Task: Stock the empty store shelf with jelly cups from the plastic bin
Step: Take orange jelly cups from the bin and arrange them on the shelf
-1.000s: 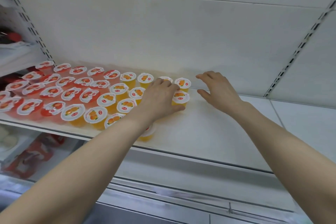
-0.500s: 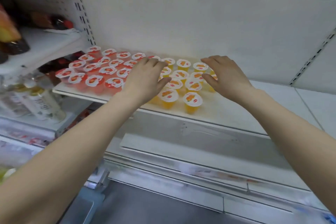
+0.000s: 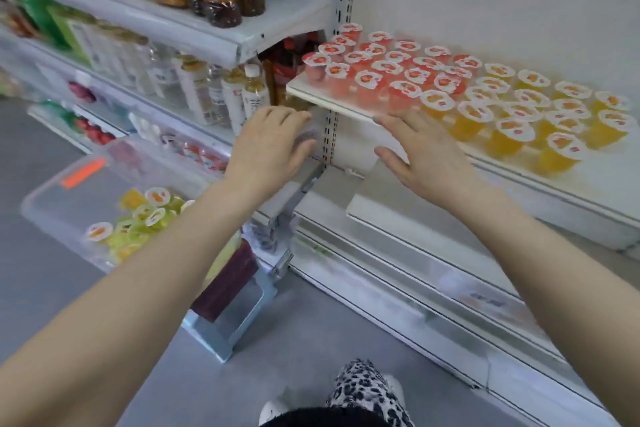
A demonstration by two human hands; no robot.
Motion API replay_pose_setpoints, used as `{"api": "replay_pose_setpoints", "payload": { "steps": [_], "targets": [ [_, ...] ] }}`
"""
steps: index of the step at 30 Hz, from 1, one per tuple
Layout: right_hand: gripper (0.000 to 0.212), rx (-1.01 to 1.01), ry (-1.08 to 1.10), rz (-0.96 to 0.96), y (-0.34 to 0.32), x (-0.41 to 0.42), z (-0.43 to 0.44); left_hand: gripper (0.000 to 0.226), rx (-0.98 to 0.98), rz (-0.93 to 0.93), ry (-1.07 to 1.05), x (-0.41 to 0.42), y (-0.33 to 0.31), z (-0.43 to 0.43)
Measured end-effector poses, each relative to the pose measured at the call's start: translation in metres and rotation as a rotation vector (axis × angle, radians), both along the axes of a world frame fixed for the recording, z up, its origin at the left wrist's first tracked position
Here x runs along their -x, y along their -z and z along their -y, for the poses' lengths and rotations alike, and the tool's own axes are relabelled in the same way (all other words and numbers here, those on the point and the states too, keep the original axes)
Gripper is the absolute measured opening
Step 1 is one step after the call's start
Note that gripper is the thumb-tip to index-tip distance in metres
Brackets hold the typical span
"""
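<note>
We held both hands empty, low in front of the shelf. Our left hand (image 3: 273,146) had its fingers loosely spread and slightly bent, gripping nothing. Our right hand (image 3: 424,154) was much the same, fingers fanned wide and thumb out to the side.

Just past the right fingertips ran the front lip of the shelf (image 3: 346,107). Above and beyond them the red jelly cups (image 3: 377,74) stood in tight rows. The orange jelly cups (image 3: 512,130) stood to the right of those fingers, reaching toward a bare stretch of board.

We judged the packing deliberate: lids up, colour kept with colour, and cups shoulder to shoulder so each row took the most stock.

Below and to the left of the left fingers sat the plastic bin (image 3: 52,198) on the floor. The spare cups (image 3: 149,215) lay loose in it, so the job was not finished. Open, empty hands suited a reach down for the next handful.

Under the left wrist stood what may have been a folded step stool (image 3: 228,319); blur left us unsure. Bottles (image 3: 221,94) filled the neighbouring bay beyond the left fingertips.
</note>
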State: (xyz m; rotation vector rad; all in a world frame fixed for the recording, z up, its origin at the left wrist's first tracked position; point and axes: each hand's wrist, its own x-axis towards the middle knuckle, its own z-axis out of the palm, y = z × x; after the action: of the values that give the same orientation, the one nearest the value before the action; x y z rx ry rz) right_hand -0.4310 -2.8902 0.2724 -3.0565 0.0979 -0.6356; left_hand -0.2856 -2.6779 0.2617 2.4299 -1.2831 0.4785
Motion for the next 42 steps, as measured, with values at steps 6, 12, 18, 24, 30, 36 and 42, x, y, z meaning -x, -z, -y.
{"api": "replay_pose_setpoints", "payload": {
  "steps": [6,12,18,24,30,36,42],
  "targets": [
    [0.046,-0.086,-0.181,-0.15,0.047,-0.061,-0.081,0.044,-0.029,-0.127,-0.202,-0.02,0.047,-0.096],
    [0.045,-0.156,-0.392,-0.27,0.095,-0.136,-0.148,0.042,-0.111,-0.266,-0.444,-0.035,0.104,-0.174],
    [0.043,-0.202,-0.58,-0.399,0.138,-0.231,-0.201,0.039,-0.119,-0.43,-0.687,-0.06,0.145,-0.234],
    [0.053,-0.128,-0.647,-0.565,0.178,-0.331,-0.248,0.04,-0.133,-0.505,-0.811,-0.117,0.171,-0.254],
    [0.05,-0.117,-0.532,-0.796,0.228,-0.416,-0.3,0.037,-0.182,-0.468,-0.832,-0.161,0.195,-0.264],
    [0.051,-0.14,-0.406,-0.912,0.274,-0.457,-0.327,0.04,-0.239,-0.478,-0.843,-0.164,0.206,-0.265],
    [0.028,-0.12,-0.464,-0.828,0.275,-0.45,-0.322,0.045,-0.35,-0.497,-0.839,-0.167,0.206,-0.263]
  ]
}}
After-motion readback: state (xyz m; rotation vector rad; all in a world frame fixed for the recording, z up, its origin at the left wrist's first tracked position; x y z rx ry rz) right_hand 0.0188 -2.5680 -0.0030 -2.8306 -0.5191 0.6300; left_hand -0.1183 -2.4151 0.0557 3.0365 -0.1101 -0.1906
